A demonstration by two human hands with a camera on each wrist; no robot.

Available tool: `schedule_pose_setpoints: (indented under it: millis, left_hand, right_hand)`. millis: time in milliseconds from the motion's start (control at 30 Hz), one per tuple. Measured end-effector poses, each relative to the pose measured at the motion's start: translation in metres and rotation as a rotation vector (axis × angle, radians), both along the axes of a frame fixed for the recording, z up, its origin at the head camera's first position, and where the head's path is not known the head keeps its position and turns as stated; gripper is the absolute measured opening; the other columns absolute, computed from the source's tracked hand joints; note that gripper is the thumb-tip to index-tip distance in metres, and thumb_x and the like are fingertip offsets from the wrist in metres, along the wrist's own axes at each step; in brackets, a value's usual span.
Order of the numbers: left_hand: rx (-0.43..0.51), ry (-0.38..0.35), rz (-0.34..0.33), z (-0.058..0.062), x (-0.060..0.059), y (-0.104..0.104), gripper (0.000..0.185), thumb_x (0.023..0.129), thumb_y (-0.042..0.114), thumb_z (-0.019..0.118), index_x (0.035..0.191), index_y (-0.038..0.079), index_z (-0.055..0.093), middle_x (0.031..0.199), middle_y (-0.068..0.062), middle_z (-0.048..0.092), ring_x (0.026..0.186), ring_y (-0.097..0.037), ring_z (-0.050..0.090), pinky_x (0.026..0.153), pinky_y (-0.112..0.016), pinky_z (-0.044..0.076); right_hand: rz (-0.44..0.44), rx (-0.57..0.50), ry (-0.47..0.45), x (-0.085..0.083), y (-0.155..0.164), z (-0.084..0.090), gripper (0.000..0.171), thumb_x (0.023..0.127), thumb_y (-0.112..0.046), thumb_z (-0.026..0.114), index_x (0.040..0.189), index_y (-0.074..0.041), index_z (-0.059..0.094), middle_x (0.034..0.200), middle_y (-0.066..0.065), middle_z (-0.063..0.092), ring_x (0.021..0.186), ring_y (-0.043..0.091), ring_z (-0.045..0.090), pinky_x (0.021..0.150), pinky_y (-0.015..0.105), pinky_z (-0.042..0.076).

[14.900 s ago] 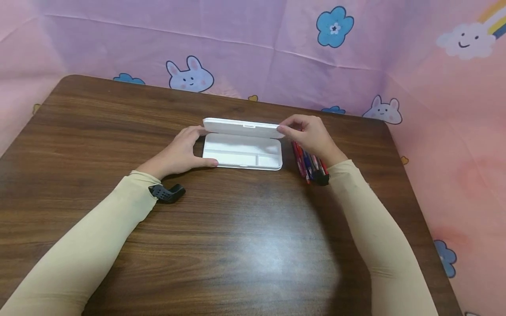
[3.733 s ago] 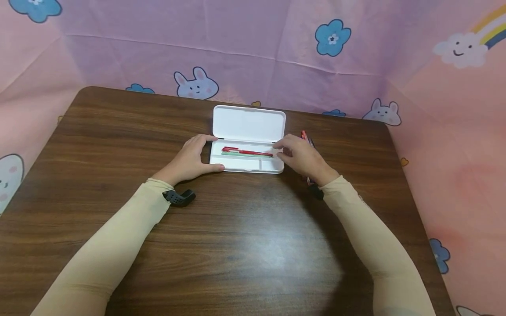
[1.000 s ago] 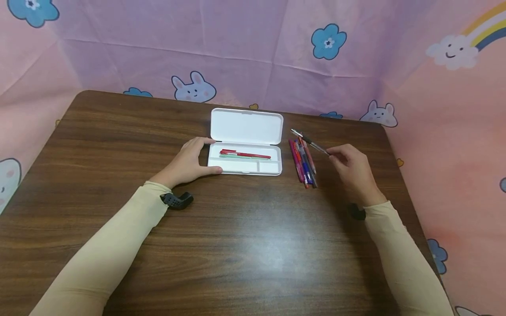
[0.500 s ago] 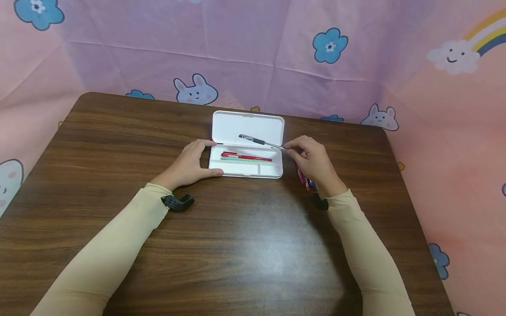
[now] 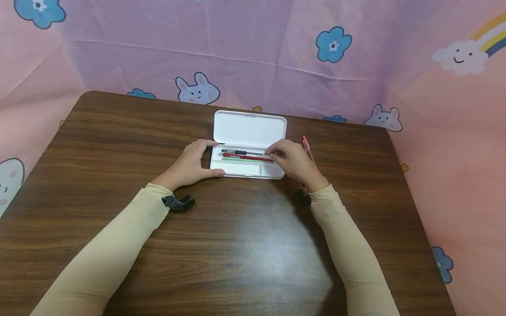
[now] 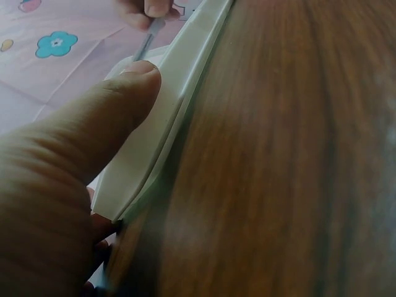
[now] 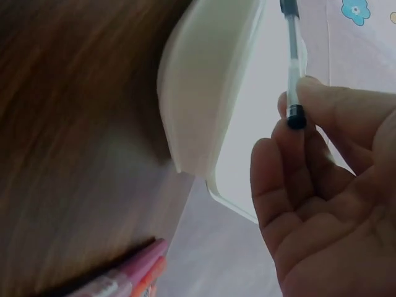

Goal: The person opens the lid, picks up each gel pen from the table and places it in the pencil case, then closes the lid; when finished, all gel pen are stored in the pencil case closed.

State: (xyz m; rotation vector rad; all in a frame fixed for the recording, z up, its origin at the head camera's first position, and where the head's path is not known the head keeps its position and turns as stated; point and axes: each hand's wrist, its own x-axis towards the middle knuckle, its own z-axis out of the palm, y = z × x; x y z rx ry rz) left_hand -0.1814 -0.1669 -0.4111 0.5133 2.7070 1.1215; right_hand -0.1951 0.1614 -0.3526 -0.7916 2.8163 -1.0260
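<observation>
An open white pencil case (image 5: 250, 128) lies in the middle of the brown table (image 5: 118, 145), lid tilted back. In its long compartment lie a red pen (image 5: 249, 157) and a green pen (image 5: 237, 160). My right hand (image 5: 273, 153) pinches the back end of a clear black pen (image 5: 241, 152) that lies low in the tray behind the red one. In the right wrist view the black pen (image 7: 292, 62) is held at its cap end between my fingertips (image 7: 312, 99). My left hand (image 5: 206, 158) grips the case's left end, thumb (image 6: 117, 105) along the case's front wall (image 6: 179, 93).
Loose red and pink pens (image 5: 305, 145) lie on the table right of the case, mostly hidden behind my right hand; their ends show as loose pens (image 7: 124, 278) in the right wrist view. A pink and purple cartoon cloth (image 5: 276, 57) walls the table's back and sides.
My right hand picked a black pen from the loose pile, carried it left over the case and has lowered it into the tray. The left hand stayed on the case.
</observation>
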Motion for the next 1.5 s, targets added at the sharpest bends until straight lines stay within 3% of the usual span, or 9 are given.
schedule_pose_setpoints:
  millis: [500,767,967,1133,1267,1500]
  left_hand:
    - [-0.002,0.022,-0.004,-0.003,-0.003,0.002,0.100,0.080,0.061,0.084,0.153,0.008,0.041,0.156,-0.013,0.043,0.148,-0.034,0.033,0.123,-0.060,0.020]
    - [0.007,0.029,-0.007,-0.006,-0.001,-0.001,0.099,0.080,0.061,0.083,0.153,0.009,0.041,0.155,-0.013,0.044,0.148,-0.033,0.034,0.124,-0.059,0.017]
    - [0.006,0.039,-0.015,-0.006,-0.003,-0.001,0.100,0.079,0.062,0.083,0.153,0.009,0.042,0.155,-0.012,0.043,0.148,-0.033,0.035,0.124,-0.059,0.017]
    - [0.002,0.017,-0.015,-0.007,-0.003,0.002,0.100,0.080,0.063,0.082,0.153,0.009,0.041,0.156,-0.012,0.042,0.148,-0.033,0.033,0.123,-0.060,0.019]
    - [0.007,0.005,-0.015,-0.007,-0.002,0.003,0.099,0.080,0.062,0.082,0.153,0.010,0.041,0.156,-0.012,0.042,0.149,-0.033,0.032,0.123,-0.060,0.020]
    - [0.006,0.020,-0.003,-0.006,-0.004,0.001,0.099,0.080,0.062,0.082,0.153,0.010,0.041,0.156,-0.012,0.042,0.149,-0.034,0.032,0.123,-0.061,0.019]
  right_hand:
    - [0.010,0.042,-0.133,-0.002,-0.003,-0.004,0.014,0.099,-0.006,0.069,0.110,-0.006,0.077,0.109,0.008,0.074,0.098,0.021,0.066,0.089,0.038,0.055]
    - [0.031,0.044,-0.128,-0.004,-0.002,-0.006,0.016,0.098,-0.005,0.069,0.112,-0.005,0.076,0.108,0.008,0.075,0.098,0.021,0.068,0.090,0.038,0.056]
    - [0.040,0.011,-0.103,-0.002,0.008,0.005,0.020,0.098,-0.006,0.070,0.118,-0.001,0.073,0.112,0.012,0.071,0.099,0.025,0.068,0.090,0.041,0.057]
    - [-0.033,-0.059,-0.089,0.004,0.035,0.018,0.032,0.096,-0.007,0.072,0.127,-0.001,0.067,0.118,0.017,0.067,0.103,0.030,0.065,0.091,0.046,0.057]
    - [-0.135,-0.080,-0.143,0.005,0.067,0.021,0.041,0.097,-0.007,0.071,0.137,0.000,0.060,0.129,0.021,0.062,0.112,0.035,0.064,0.098,0.052,0.055]
    - [-0.285,0.034,-0.228,-0.004,0.113,0.011,0.046,0.100,-0.014,0.069,0.142,-0.001,0.054,0.135,0.019,0.060,0.120,0.037,0.062,0.104,0.055,0.050]
